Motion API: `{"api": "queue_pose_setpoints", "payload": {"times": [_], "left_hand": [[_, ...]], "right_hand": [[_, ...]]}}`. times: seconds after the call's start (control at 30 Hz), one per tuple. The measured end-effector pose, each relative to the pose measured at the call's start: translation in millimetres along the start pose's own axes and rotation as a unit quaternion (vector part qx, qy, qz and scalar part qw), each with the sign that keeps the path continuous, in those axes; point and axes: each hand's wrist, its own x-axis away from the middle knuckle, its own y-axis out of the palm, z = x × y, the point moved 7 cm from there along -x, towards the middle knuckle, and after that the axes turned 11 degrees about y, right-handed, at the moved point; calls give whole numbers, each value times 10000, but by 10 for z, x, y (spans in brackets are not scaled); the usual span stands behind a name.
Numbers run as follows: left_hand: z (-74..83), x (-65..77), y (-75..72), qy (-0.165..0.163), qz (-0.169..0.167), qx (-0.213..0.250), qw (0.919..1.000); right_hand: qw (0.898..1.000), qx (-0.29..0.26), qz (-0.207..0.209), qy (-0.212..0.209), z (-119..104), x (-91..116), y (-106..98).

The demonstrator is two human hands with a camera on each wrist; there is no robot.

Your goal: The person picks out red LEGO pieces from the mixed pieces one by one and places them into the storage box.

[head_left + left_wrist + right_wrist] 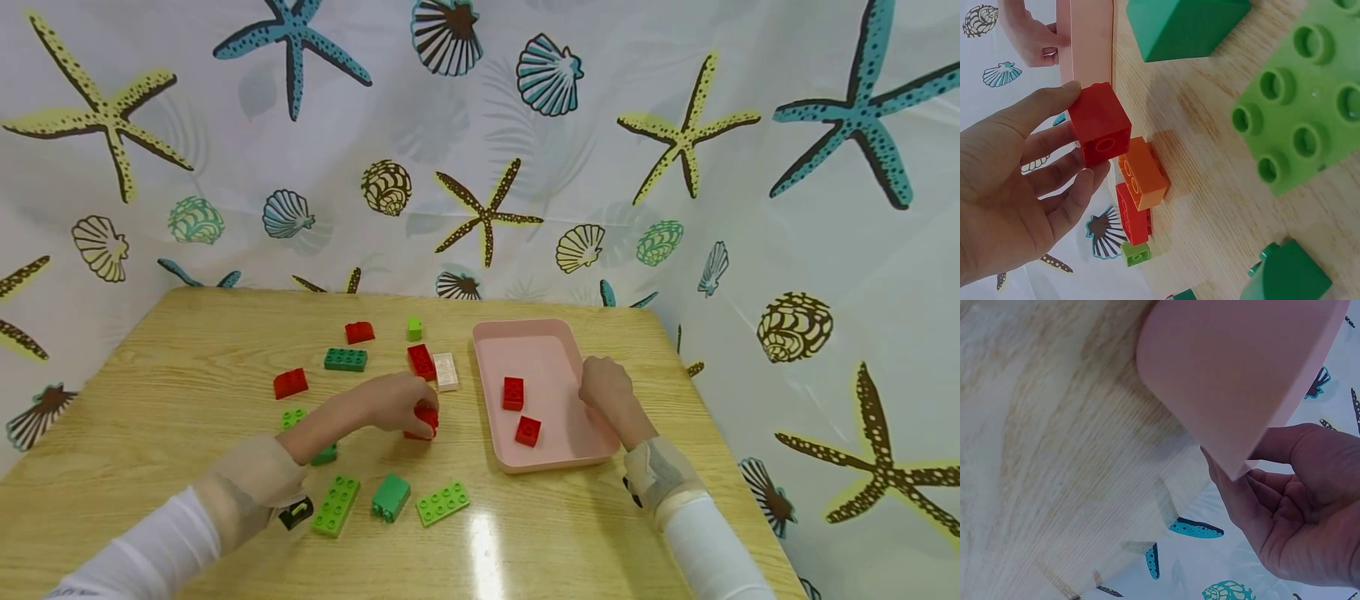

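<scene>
Mid-frame in the head view, the left hand (pixel 399 402) pinches a boxy red plastic block (pixel 1099 115), while right of centre the right hand (pixel 606 387) grips a rectangular pink tray (pixel 540 354).

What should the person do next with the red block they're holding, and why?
I'd probably move the left grip sideways over the pink tray. It pinches a red block beside the tray, two other red blocks already lie inside with bare space around them, and the right grip holds the tray's edge.
</scene>
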Motion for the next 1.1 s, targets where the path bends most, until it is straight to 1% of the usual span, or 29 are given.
{"api": "queue_pose_setpoints", "payload": {"times": [0.27,0.53,0.67,0.83,1.0,1.1], "left_hand": [[28,-81,-42,24,94,-83,9999],[70,-164,-64,159,244,-110,9995],[82,-195,-84,213,260,-169,9993],[72,-240,-107,121,255,-171,9995],[54,-311,-125,-84,323,-382,9987],[63,-371,-143,-142,405,-491,9979]], "right_hand": [[10000,42,0,-25,1,-19,-9],[9999,40,74,-59,-11,-15,-11],[10000,33,71,-45,-7,-13,-3],[10000,0,70,-13,-2,-16,-3],[9999,-7,114,-65,5,-26,9],[9999,2,113,-97,12,-29,17]]}}
